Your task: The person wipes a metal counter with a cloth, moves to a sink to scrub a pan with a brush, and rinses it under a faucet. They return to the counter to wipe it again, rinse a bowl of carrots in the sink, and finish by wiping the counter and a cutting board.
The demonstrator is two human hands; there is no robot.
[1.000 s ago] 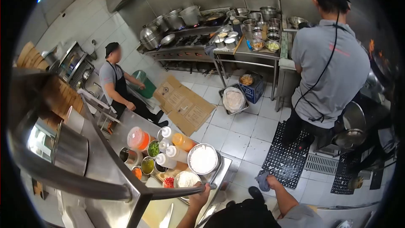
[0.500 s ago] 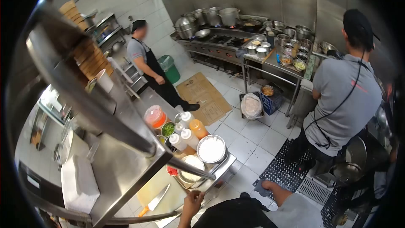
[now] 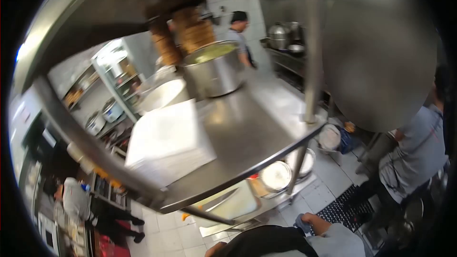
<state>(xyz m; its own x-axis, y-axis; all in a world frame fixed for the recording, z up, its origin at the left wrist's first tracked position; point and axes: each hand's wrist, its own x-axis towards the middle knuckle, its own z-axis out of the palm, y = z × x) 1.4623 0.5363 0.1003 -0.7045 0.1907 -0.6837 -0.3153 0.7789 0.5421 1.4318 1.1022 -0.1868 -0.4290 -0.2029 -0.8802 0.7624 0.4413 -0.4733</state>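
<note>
My right hand (image 3: 312, 219) is closed around a grey-blue cloth (image 3: 301, 222), low in the view beside my sleeve. At the bottom edge, a sliver of my left hand (image 3: 215, 249) shows; its fingers cannot be made out. Above it lies a pale cutting board (image 3: 245, 203) with a knife (image 3: 223, 199) on it, partly covered by the shelf's rail. A round container with white contents (image 3: 276, 176) stands behind the board. Neither hand touches the board or the knife.
A steel shelf (image 3: 243, 131) fills the middle, bearing a stack of white paper (image 3: 166, 138) and a large pot (image 3: 216, 74). One person (image 3: 78, 200) stands lower left, another (image 3: 240, 38) at the back, a third (image 3: 416, 154) at right. A grey blur hides the upper right.
My view has swung left and the shelf now looms nearer. My left hand has dropped from beside the cutting board to the bottom edge. The cloth stays in my right hand.
</note>
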